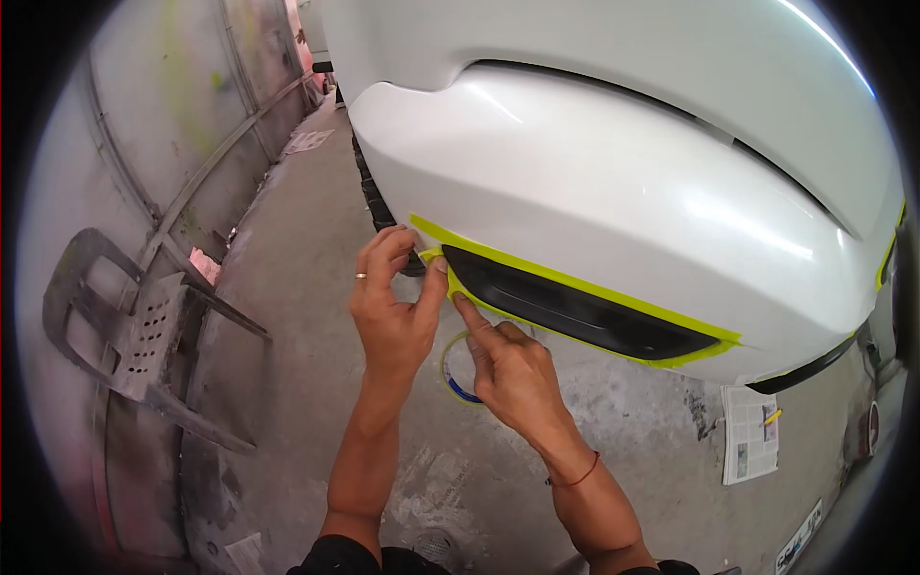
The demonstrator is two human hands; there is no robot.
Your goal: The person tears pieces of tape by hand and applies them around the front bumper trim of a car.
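Leftmost, a stained wall [172, 86] with metal ribs runs along the floor [623, 426], and a grey chair [158, 326] with a perforated panel stands in front of it. Farther back, paper [307, 141] lies near the foot of the wall.

Next comes the left hand [395, 307], a ring [361, 276] on one finger, raised at the left end of the yellow-green tape [575, 279]. Its thumb touches the tape and its fingers are bent nearby — whether they pinch the end, I cannot tell.

Just right of it, the right hand [522, 379] reaches up, index finger extended against the tape's lower left stretch, the other fingers curled under; I cannot tell whether they hold anything. A roll [458, 388] with a blue inner band shows partly behind this hand, and a thin red bracelet [586, 474] circles the wrist.

The tape frames a long black insert [565, 309] low in the white bumper [575, 163], from the hands rightward to a pointed end.

Past that, newspaper [750, 455] lies on the floor with a small yellow item [772, 417] at its edge — and, lower right, a number plate [799, 539].
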